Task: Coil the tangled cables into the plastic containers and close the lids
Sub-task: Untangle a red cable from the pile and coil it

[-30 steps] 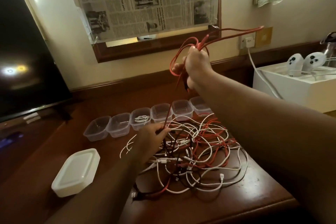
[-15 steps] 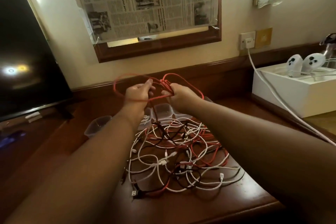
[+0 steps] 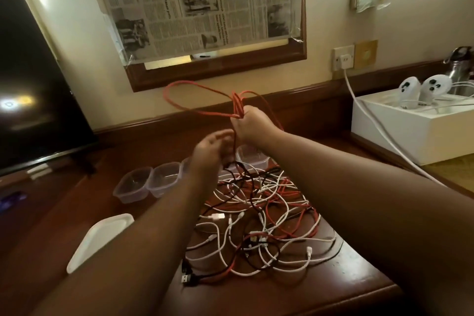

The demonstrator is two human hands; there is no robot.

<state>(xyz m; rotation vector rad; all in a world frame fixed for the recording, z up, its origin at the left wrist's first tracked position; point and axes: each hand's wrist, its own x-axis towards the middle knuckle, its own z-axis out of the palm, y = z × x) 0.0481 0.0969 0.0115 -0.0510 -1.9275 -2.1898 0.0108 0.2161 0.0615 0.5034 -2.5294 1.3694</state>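
Right hand (image 3: 252, 124) gripping bunched loops of red cable (image 3: 202, 90) above tangle (image 3: 261, 215); left hand (image 3: 209, 150) just below, fingers curled, grip unclear.

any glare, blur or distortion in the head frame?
Head view: glare spot on the TV screen; left hand motion-blurred, right hand gripping the red cable sharper; wide-angle bending at the edges; dim warm light, desk dark.

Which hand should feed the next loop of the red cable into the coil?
Left, probably. The right hand already grips the gathered loops of the thin red cable above the table. The left hand sits just below, by the strand hanging to the tangled pile of cables.
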